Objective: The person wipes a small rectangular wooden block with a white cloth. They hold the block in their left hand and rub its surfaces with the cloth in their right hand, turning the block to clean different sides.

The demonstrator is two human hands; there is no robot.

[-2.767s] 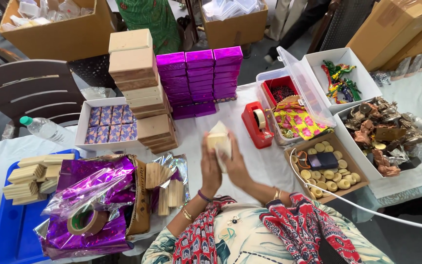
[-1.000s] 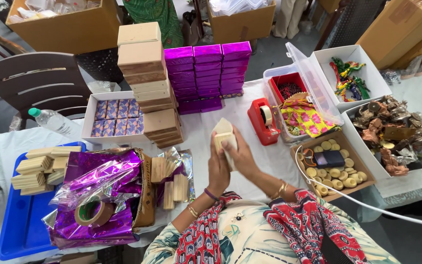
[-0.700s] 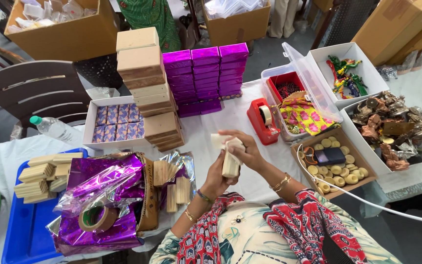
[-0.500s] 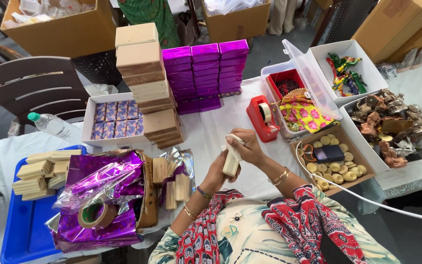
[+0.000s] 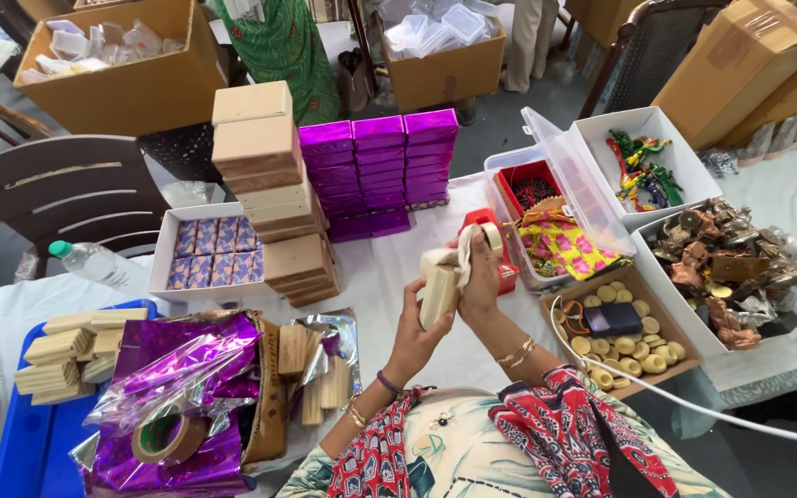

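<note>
Table (image 5: 389, 277), covered in pale cloth, bears all the work. Behind it stand a large cardboard box (image 5: 140, 88) of clear plastic pieces and a dark wooden chair (image 5: 57, 189). At the back of the table are 3 columns of purple foil boxes (image 5: 378, 171) and a stack of plain tan boxes (image 5: 274, 198), with a white tray of small purple packets (image 5: 219, 254) to their left. On the person's left lie a blue tray (image 5: 20, 443) with pale wooden blocks (image 5: 66, 355), crumpled purple foil sheets (image 5: 177, 387) and a tape roll (image 5: 166, 435). On the right sit a tray of metal figurines (image 5: 721, 267) and a brown box of round pieces (image 5: 620, 327).

The wooden block (image 5: 437, 290) is held upright above the table, just in front of the red tape dispenser (image 5: 491, 242). The left hand (image 5: 417, 332) cups its lower end, fingers closed around it. The right hand (image 5: 480, 272) pinches a pale strip against its upper end. Compared with 2.8 s ago, when both palms pressed a block flat between them, the block is now turned on end and a strip is drawn over it, which suggests wrapping or taping is under way.
</note>
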